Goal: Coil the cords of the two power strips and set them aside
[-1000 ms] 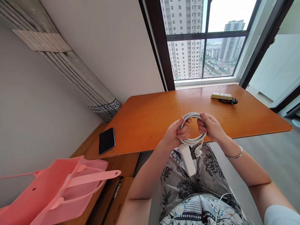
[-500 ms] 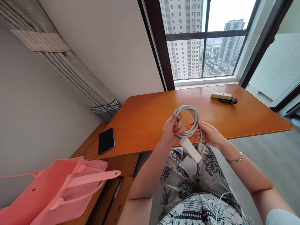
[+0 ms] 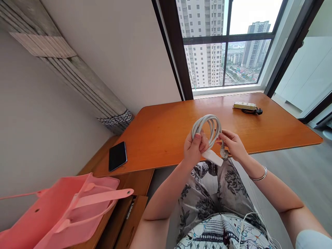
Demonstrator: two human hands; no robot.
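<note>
A white extension cord (image 3: 216,125) is wound into a round coil, held up over the near edge of the wooden table. My left hand (image 3: 195,147) is closed around the left side of the coil. Below that hand juts the cord's white socket block (image 3: 212,158), angled down to the right. My right hand (image 3: 232,143) pinches the cord at the coil's right side, its fingertips partly hidden. The plug (image 3: 224,152) hangs just under the right fingers.
The brown table (image 3: 160,131) carries a black tablet or phone (image 3: 118,156) at its left and another power strip (image 3: 244,105) with a black cord and plug at its far right. A pink bag (image 3: 64,207) stands at lower left. A window (image 3: 228,62) lies behind the table.
Both hands have shifted slightly, and the left wrist has turned. The socket block has swung up to a flatter angle, and the plug sits higher, nearer the right fingers.
</note>
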